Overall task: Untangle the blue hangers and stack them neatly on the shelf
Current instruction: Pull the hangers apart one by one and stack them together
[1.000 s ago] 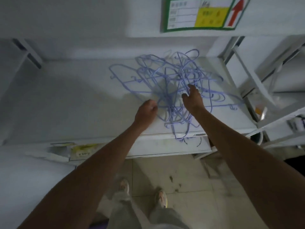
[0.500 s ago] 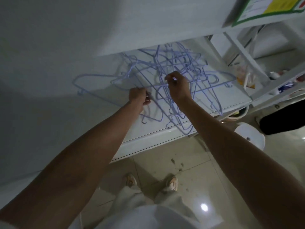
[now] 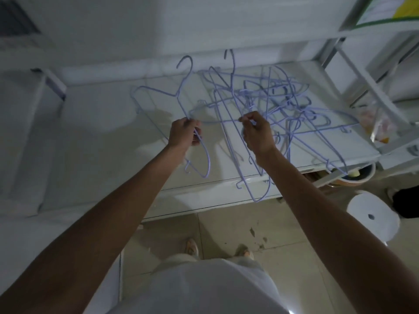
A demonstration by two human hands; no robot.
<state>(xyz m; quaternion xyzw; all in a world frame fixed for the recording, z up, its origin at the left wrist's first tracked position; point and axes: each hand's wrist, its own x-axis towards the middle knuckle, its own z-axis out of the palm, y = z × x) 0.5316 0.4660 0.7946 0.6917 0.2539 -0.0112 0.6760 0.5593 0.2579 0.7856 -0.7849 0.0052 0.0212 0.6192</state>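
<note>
A tangle of thin blue wire hangers lies on the right half of a white shelf, some wires hanging over its front edge. My left hand is closed on one blue hanger, which stands lifted to the left of the heap with its hook up. My right hand pinches a wire at the near left side of the tangle. Which hangers are still linked is hard to tell.
Another shelf board sits close above. A white rack post and a plastic bag stand at the right end. A white stool and a bowl are on the floor at right. My feet are below the shelf edge.
One hanger has come out to the left of the heap, lifted in my left hand. My right hand has taken a wire in the tangle. The view has tilted and moved closer.
</note>
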